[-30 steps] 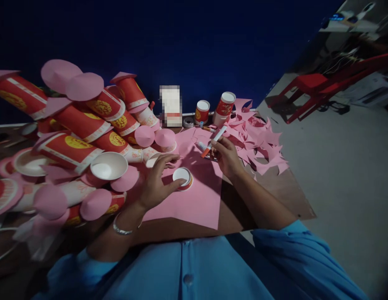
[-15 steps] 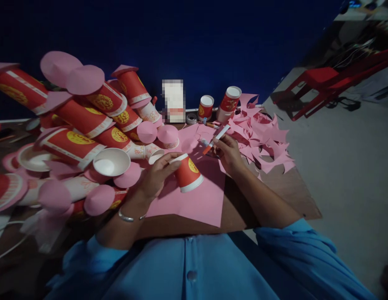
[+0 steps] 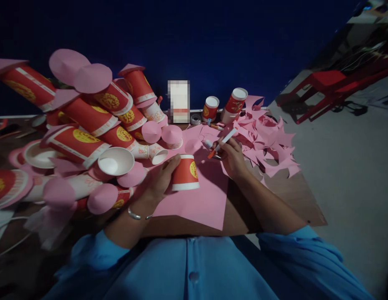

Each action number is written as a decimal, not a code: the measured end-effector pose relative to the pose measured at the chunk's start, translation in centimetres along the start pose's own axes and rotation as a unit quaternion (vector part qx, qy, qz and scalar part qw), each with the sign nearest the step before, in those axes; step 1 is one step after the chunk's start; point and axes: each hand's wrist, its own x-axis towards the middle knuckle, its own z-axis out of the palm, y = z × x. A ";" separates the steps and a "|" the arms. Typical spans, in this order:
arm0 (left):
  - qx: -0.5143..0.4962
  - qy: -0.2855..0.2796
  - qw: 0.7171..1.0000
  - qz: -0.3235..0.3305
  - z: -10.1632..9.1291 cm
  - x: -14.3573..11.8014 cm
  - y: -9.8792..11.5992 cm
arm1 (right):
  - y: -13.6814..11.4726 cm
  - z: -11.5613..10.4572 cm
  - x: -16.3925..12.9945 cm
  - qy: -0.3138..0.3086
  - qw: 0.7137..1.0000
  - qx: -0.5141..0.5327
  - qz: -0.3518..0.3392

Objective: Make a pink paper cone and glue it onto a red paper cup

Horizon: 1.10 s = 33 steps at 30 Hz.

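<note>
Your left hand (image 3: 159, 179) grips the cup (image 3: 185, 173) upended on pink paper (image 3: 200, 204); right hand (image 3: 232, 156) pinches a marker (image 3: 222, 143); no outline drawn yet, many capped cups (image 3: 87, 125) piled left of it.

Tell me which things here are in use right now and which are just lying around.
In use:
left hand gripping the red paper cup
right hand holding the marker
pink paper sheet under the cup

Lying about:
pile of cups on the left
pink offcuts
tape roll
two cups by the wall

Pixelated box (image 3: 178, 101) against the wall, leftmost red cup (image 3: 6, 189) cut by frame edge, marker (image 3: 222, 142) tip hidden behind right hand (image 3: 232, 157)
</note>
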 end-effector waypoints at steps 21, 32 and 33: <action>-0.081 -0.076 0.994 0.012 0.1 0.0 -1.6 | 1.0 -0.6 -4.4 -0.198 0.740 -0.521 -0.377; -0.033 0.005 0.997 0.070 0.1 0.0 -1.7 | 0.3 0.2 -4.6 -0.198 0.809 -0.468 -0.295; 0.004 0.016 0.995 0.094 -0.1 0.0 -1.6 | 0.2 0.4 -4.5 -0.183 0.837 -0.437 -0.276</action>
